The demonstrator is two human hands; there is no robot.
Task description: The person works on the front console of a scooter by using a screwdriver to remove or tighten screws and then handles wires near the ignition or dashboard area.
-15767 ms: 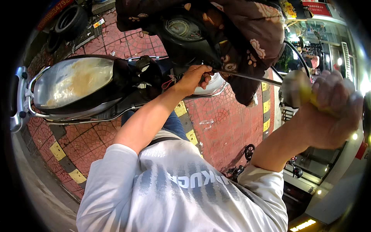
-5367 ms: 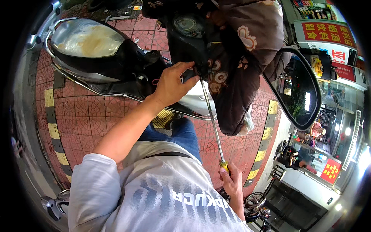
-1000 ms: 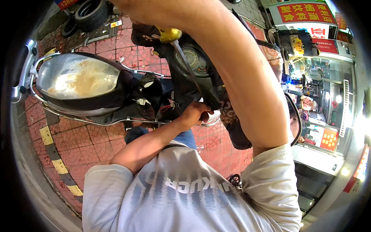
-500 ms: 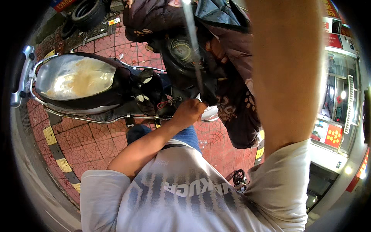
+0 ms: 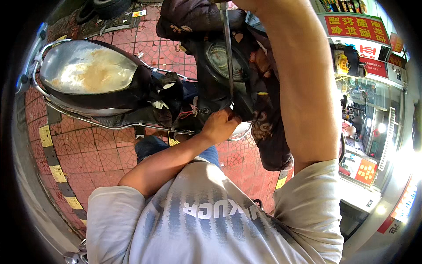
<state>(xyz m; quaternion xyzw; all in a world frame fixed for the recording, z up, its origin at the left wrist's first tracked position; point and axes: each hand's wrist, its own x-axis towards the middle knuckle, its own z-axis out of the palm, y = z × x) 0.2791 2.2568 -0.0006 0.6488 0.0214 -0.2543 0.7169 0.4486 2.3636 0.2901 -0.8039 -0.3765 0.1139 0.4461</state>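
A scooter stands before me, its round dial set in a black front panel. A long, thin metal rod rises across the dial from the panel. My left hand is closed around the rod's lower end, where a small white band shows just above the fingers. My right arm reaches far up past the scooter. At the top edge my right hand is closed at the rod's upper end, partly cut off by the frame. Dark quilted covers hang over the scooter's front.
The scooter's long seat, shiny and stained brown, lies to the left. A red cord dangles near the panel. Old tyres are at the far left. Red paving has a yellow-and-black kerb strip. Lit shopfronts line the right.
My right hand has come into view at the top edge as the arm lowered. The rod stands more upright. My left hand stays at its foot. The whole view has shifted slightly.
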